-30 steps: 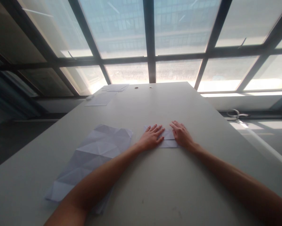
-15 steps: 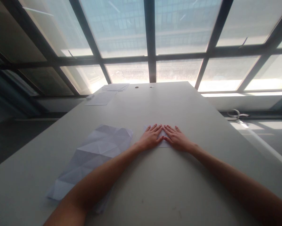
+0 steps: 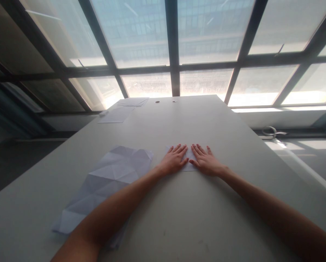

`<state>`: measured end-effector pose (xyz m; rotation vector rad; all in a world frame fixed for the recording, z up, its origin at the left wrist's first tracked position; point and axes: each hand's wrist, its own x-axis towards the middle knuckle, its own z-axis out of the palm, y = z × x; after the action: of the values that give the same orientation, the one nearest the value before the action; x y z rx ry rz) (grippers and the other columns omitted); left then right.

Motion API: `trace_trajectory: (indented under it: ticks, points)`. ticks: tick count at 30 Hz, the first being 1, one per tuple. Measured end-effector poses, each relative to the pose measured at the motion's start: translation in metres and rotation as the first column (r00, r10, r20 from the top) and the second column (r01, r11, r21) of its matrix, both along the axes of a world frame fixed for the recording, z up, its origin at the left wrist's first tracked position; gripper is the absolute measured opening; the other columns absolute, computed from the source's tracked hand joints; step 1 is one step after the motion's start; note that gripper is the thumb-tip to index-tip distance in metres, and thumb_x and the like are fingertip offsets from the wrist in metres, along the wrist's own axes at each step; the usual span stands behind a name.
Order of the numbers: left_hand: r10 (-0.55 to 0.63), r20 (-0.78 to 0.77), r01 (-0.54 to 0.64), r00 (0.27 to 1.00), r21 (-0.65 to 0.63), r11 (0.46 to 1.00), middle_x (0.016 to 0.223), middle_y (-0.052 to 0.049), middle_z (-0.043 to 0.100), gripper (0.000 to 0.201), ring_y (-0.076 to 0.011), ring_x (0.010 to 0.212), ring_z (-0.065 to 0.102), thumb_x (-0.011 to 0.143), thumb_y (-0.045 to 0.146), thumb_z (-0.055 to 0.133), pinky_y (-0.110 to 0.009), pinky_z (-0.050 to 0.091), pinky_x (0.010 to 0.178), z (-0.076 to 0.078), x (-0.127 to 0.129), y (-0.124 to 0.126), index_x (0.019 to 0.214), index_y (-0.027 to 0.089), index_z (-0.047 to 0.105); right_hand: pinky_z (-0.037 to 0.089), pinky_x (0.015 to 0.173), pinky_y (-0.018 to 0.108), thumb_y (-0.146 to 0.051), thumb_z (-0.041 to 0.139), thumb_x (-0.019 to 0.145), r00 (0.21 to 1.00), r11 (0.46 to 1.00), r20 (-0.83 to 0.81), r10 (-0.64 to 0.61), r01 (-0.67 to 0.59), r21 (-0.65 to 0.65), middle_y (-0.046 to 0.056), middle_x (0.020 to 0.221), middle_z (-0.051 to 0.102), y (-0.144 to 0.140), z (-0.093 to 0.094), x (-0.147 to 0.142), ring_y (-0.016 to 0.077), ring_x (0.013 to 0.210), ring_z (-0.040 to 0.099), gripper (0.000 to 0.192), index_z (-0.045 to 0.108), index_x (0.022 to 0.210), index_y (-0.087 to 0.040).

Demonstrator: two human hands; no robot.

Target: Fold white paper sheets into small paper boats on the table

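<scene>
A small piece of folded white paper (image 3: 189, 166) lies flat on the white table, mostly covered by my two hands. My left hand (image 3: 174, 159) rests flat on its left part, fingers stretched out and pointing away from me. On the right part lies my right hand (image 3: 205, 161), palm down with its fingers slightly spread. The two thumbs point toward each other across a narrow strip of bare paper. Under and beside my left forearm is a larger creased sheet of white paper (image 3: 113, 171), its fold lines standing up in facets.
More white sheets (image 3: 116, 114) lie at the table's far left corner. Two small round holes, one a cable hole (image 3: 157, 102), sit near the far edge of the table (image 3: 179, 127). Beyond it rise large framed windows (image 3: 146, 32). A coiled white cable (image 3: 272, 131) is off to the right.
My right hand has shifted slightly to the right, so the gap between my fingertips is wider. My left hand stays in place on the folded paper.
</scene>
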<state>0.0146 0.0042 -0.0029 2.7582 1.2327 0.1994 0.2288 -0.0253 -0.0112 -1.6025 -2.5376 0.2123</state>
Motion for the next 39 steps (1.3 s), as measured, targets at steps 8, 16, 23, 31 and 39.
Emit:
trace_trajectory:
  ticks: [8, 16, 23, 31, 39]
  points:
    - [-0.016, -0.016, 0.016, 1.000, -0.004, 1.000, 0.160, -0.001, 0.023, 0.057, -0.0255, 0.148, 0.016, 0.100, 0.054, 0.022, -0.049, 0.015, 0.118, 0.001, 0.001, 0.000, 0.152, 0.029, 0.030, 0.012, 0.116, 0.059, -0.029, 0.022, 0.098, 0.974, 0.972, -0.021, -0.227, 0.227, 0.061, 0.012, 0.159, 0.022, 0.007, -0.009, 0.004, 0.0290, 0.147, 0.016, 0.057, 0.029, 0.152, -0.013]
    - [-0.018, -0.008, 0.018, 1.000, -0.003, 1.000, 0.160, -0.001, 0.023, 0.057, -0.0258, 0.148, 0.018, 0.101, 0.054, 0.022, -0.050, 0.015, 0.118, 0.002, 0.001, -0.001, 0.152, 0.030, 0.030, 0.020, 0.114, 0.059, -0.026, 0.021, 0.099, 0.946, 0.942, -0.091, -0.311, 0.319, 0.100, 0.018, 0.155, 0.032, 0.010, -0.009, 0.010, 0.0303, 0.145, 0.024, 0.054, 0.037, 0.148, -0.011]
    - [-0.010, 0.008, 0.010, 1.000, 0.000, 1.000, 0.160, -0.003, 0.024, 0.062, -0.0244, 0.148, 0.016, 0.100, 0.054, 0.021, -0.048, 0.014, 0.119, 0.002, 0.001, -0.001, 0.153, 0.023, 0.026, 0.015, 0.117, 0.052, -0.041, 0.032, 0.099, 0.998, 0.993, -0.050, -0.028, 0.033, 0.113, 0.013, 0.158, 0.026, 0.005, 0.004, 0.006, 0.0254, 0.147, 0.019, 0.057, 0.032, 0.151, -0.016]
    - [-0.011, 0.006, 0.011, 1.000, -0.004, 1.000, 0.160, -0.003, 0.023, 0.060, -0.0236, 0.148, 0.015, 0.101, 0.052, 0.024, -0.047, 0.013, 0.119, 0.002, -0.001, -0.002, 0.153, 0.024, 0.026, 0.013, 0.115, 0.058, -0.028, 0.024, 0.100, 1.000, 0.999, 0.013, -0.023, 0.023, 0.049, 0.012, 0.160, 0.018, 0.006, 0.005, 0.019, 0.0266, 0.148, 0.010, 0.054, 0.026, 0.154, -0.022]
    - [-0.008, 0.001, 0.008, 1.000, -0.020, 1.000, 0.160, -0.002, 0.022, 0.059, -0.0234, 0.148, 0.015, 0.100, 0.052, 0.025, -0.046, 0.013, 0.119, 0.003, 0.000, -0.002, 0.153, 0.026, 0.026, 0.022, 0.116, 0.051, -0.015, 0.028, 0.095, 0.996, 0.996, -0.084, -0.005, 0.013, 0.088, 0.008, 0.157, 0.031, 0.019, 0.004, 0.048, 0.0230, 0.145, 0.024, 0.057, 0.032, 0.152, -0.022]
